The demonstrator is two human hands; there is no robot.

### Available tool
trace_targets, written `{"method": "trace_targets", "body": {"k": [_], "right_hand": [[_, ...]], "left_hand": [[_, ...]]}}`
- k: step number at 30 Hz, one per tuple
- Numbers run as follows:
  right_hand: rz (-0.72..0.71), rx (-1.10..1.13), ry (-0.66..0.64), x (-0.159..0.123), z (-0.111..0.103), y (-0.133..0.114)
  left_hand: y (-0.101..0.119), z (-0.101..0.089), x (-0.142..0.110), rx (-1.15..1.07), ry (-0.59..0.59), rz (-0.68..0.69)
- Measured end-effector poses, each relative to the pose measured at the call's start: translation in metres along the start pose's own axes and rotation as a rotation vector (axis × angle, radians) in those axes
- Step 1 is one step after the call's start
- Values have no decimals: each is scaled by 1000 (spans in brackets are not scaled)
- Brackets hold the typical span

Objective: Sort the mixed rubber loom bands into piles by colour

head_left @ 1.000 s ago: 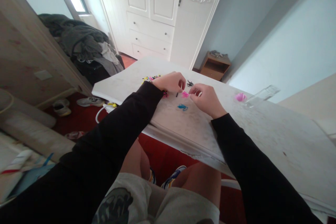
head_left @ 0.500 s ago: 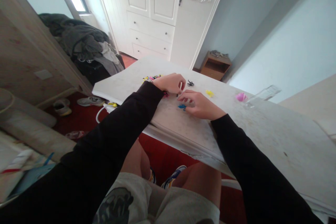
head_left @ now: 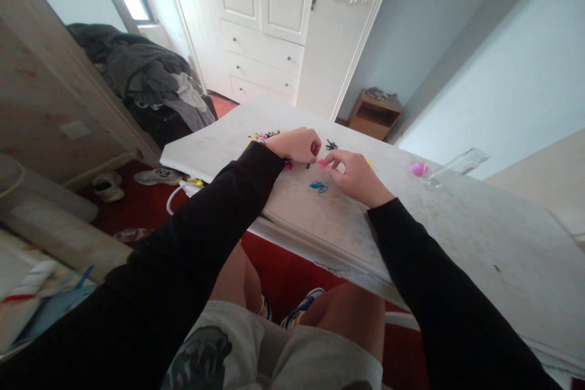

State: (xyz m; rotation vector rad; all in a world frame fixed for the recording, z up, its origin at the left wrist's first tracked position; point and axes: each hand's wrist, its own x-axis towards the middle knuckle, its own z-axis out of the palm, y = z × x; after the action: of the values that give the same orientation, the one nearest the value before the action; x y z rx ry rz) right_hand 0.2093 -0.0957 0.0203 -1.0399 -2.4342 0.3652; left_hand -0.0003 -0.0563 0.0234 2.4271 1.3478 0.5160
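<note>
My left hand (head_left: 299, 145) rests over the white table, its fingers curled in a closed pinch; whatever lies between the fingertips is too small to make out. Under its wrist are pinkish-red bands (head_left: 287, 164), partly covered. My right hand (head_left: 359, 178) reaches in from the right, index finger on a small pile of pink rubber bands (head_left: 322, 163), with a gap between finger and thumb. Blue rubber bands (head_left: 319, 186) lie nearer to me. Beyond the hands sits a black bunch of bands (head_left: 331, 145). Yellow bands (head_left: 368, 162) are mostly hidden behind my right hand.
A mixed-colour heap of bands (head_left: 262, 135) lies beyond my left wrist. Farther right on the table (head_left: 448, 237) are a bright pink bundle (head_left: 419, 169) and a clear plastic container (head_left: 460, 166). A white wardrobe (head_left: 278, 42) stands behind the table.
My right hand has moved away from me, from beside the blue bands to the pink ones. The blue bands now show fully, and the yellow ones are mostly covered. My left hand has barely moved.
</note>
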Motion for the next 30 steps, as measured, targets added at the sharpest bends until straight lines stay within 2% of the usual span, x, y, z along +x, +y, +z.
{"method": "trace_targets", "body": {"k": [3,10,15,25,30], "right_hand": [[-15,42,-37,-1,-2,2],[-103,146,-273,-5,-8,7],[-168,161,-351,-4,-8,3],[-150,152,-365,-4,-6,1],[-115,139,-242,-3,-3,3]], "left_hand": [[0,0,0,7,6,0],[-1,1,0,-2,4,4],[-3,1,-1,-20,-4,-4],[3,-2,-3,-39,-15,-46],[6,-4,-4,7,-44,-47]]}}
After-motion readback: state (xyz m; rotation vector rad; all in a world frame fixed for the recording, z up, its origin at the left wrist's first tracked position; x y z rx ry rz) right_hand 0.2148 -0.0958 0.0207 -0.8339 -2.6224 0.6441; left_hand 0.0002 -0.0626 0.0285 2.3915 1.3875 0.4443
